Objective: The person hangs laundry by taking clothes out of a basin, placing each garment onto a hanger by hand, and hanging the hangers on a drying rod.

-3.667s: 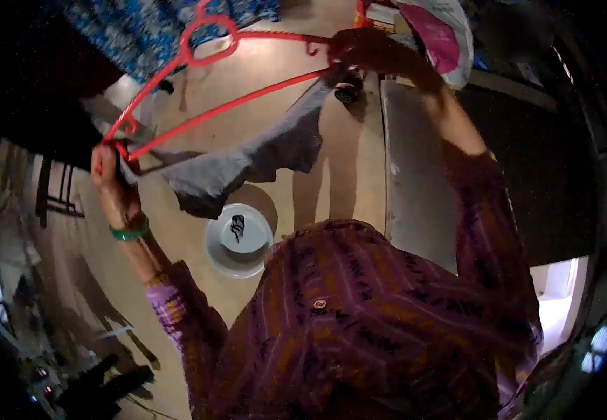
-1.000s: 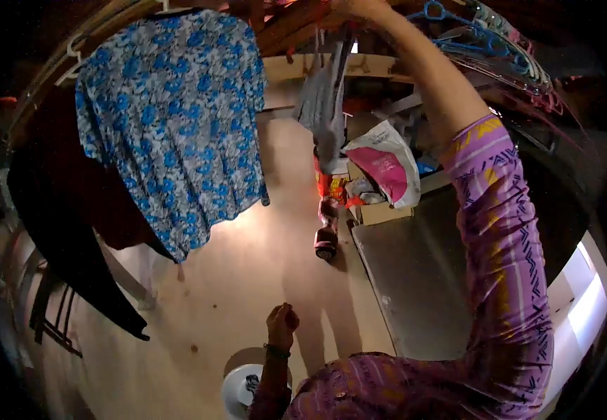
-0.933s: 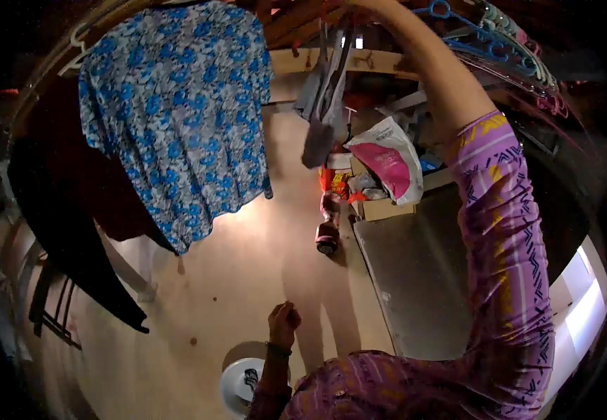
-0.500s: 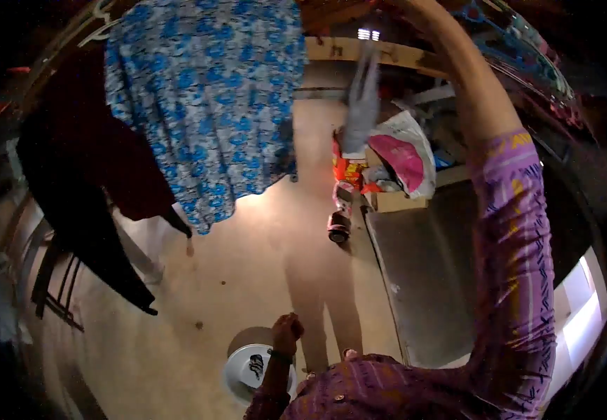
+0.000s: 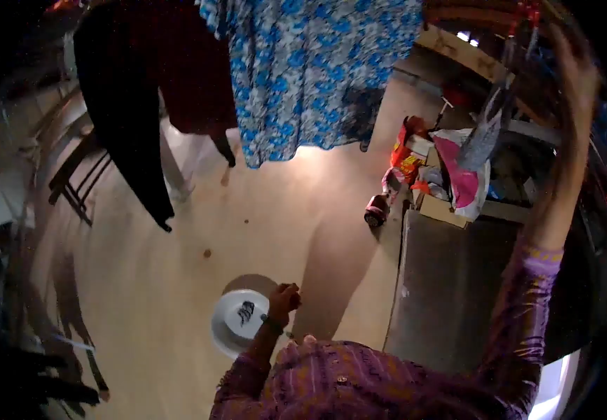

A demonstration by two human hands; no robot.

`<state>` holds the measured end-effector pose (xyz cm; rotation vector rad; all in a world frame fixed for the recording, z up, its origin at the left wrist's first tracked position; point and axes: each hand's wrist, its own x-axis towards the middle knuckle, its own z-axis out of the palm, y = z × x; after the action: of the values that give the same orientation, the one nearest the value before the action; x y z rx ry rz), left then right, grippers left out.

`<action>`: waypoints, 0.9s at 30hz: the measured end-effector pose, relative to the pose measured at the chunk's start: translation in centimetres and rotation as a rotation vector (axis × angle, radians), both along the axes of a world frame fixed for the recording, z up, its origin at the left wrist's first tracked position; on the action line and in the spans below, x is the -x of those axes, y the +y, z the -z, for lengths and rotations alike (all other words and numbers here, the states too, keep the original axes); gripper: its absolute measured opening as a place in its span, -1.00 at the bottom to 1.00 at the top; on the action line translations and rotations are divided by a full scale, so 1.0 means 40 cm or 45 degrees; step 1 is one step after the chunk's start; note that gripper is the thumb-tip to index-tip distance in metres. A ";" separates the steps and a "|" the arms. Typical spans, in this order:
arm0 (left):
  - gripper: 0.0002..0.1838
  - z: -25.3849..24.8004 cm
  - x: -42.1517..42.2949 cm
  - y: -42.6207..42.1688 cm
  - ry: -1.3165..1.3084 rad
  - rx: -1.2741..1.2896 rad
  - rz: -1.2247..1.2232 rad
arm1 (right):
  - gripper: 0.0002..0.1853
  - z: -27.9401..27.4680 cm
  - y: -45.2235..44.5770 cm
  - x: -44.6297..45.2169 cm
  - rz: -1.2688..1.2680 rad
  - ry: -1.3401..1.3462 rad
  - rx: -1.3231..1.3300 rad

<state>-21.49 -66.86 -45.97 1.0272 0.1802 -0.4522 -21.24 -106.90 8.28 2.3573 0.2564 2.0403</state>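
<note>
My right hand [image 5: 575,70] is raised at the upper right, blurred, with its fingers stretched out. Beside it hangs a narrow grey garment [image 5: 484,136], below something red [image 5: 527,14] at the top edge. My left hand [image 5: 286,301] is held low in front of my body with its fingers curled in; anything inside them is hidden. Just left of that hand, a white basin [image 5: 221,315] on the floor holds a small dark patterned item [image 5: 246,312]. A blue floral garment [image 5: 310,77] hangs ahead, next to a maroon garment [image 5: 195,77] and a black garment [image 5: 118,105].
A pink hoverboard [image 5: 377,210] lies on the floor by a cardboard box [image 5: 443,211] with packets and a pink-and-white bag [image 5: 466,182]. A dark flat surface [image 5: 450,287] runs along the right. A dark rack [image 5: 79,175] stands at the left behind the clothes.
My view has turned, so the hanging clothes sit further right. My right hand, out of frame before, now shows beside the grey garment. My left hand stays low by the basin.
</note>
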 end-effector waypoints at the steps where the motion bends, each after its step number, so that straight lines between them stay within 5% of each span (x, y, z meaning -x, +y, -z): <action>1: -0.83 0.018 0.007 0.011 0.071 -0.064 -0.027 | -0.65 0.052 0.037 0.034 0.036 -0.172 0.012; 3: -0.82 0.090 0.027 0.042 0.028 -0.313 0.040 | -0.64 0.168 0.101 0.036 -0.276 -0.272 -0.359; 7: -0.84 0.132 0.129 0.072 0.376 -0.247 -0.198 | -0.58 0.445 0.343 0.023 -1.222 0.600 -0.658; 10: -0.84 0.325 0.231 0.129 0.570 0.149 -0.256 | -0.77 0.699 0.440 -0.129 -0.869 1.076 -0.333; 11: -0.84 0.332 0.255 0.142 0.590 0.159 -0.271 | -0.77 0.762 0.465 -0.164 -0.751 1.066 -0.111; 12: -0.84 0.327 0.276 0.155 0.594 0.065 -0.323 | -0.85 0.808 0.507 -0.174 -0.709 1.257 -0.327; 14: -0.83 0.331 0.303 0.183 0.591 -0.116 -0.419 | -0.84 0.967 0.511 -0.224 -0.586 1.166 0.191; 15: -0.82 0.457 0.348 0.249 0.414 0.057 -0.183 | -0.84 1.031 0.530 -0.234 -0.595 1.184 0.207; 16: -0.84 0.469 0.354 0.279 0.477 -0.189 -0.190 | -0.84 1.092 0.560 -0.229 -0.687 1.308 0.048; 19: -0.88 0.414 0.359 0.336 0.764 -0.381 -0.548 | -0.83 1.295 0.653 -0.232 -0.851 1.590 -0.011; 20: -0.88 0.539 0.421 0.388 0.756 0.095 -0.649 | -0.84 1.393 0.679 -0.226 -0.761 1.767 -0.099; 21: -0.87 0.532 0.432 0.406 0.677 -0.191 -0.655 | -0.84 1.495 0.697 -0.224 -0.782 1.856 -0.087; 23: -0.89 0.493 0.446 0.456 0.713 -0.272 -0.634 | -0.83 1.730 0.730 -0.180 -0.822 1.929 0.178; 26: -0.86 0.517 0.466 0.500 1.032 -0.362 -0.660 | -0.82 2.054 0.795 -0.125 -0.696 2.381 -0.076; 27: -0.86 0.553 0.477 0.503 1.131 -0.391 -0.629 | -0.80 2.138 0.823 -0.116 -0.489 2.665 0.243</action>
<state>-40.57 -46.75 -68.10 0.9737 1.2993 -0.4050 -16.59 -73.98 -77.26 3.0784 0.7278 -1.1452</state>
